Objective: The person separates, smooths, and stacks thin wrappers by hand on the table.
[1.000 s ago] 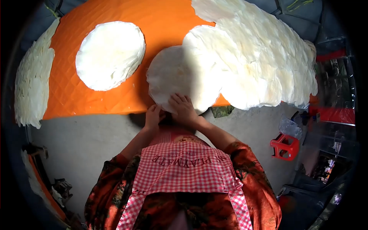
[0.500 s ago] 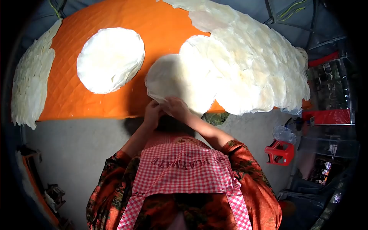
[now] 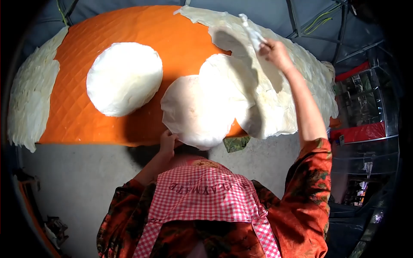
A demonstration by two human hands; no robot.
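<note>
My left hand [image 3: 167,144] is closed at the near left edge of a stack of thin round pancakes [image 3: 193,114], pinching its rim. Reaching forward and to the right, my right hand [image 3: 275,52] grips a thin pancake [image 3: 254,34], which looks narrow and bunched, seen nearly edge-on. Beneath it spreads a broad layer of overlapping pancakes [image 3: 292,90], partly in shadow. One more round pancake [image 3: 226,79] lies between the stack and that layer, overlapping both.
An orange quilted cover [image 3: 129,26] lies over the table. On its left side sits another thick round stack [image 3: 124,79], with more overlapped pancakes [image 3: 32,90] at the far left end. A camouflage-patterned cloth [image 3: 236,144] shows below the front edge. Metal frame bars [image 3: 294,17] stand behind.
My right hand has left the stack's near edge and swung up and right with a pancake. My left hand stays at the rim. The view has shifted slightly.
</note>
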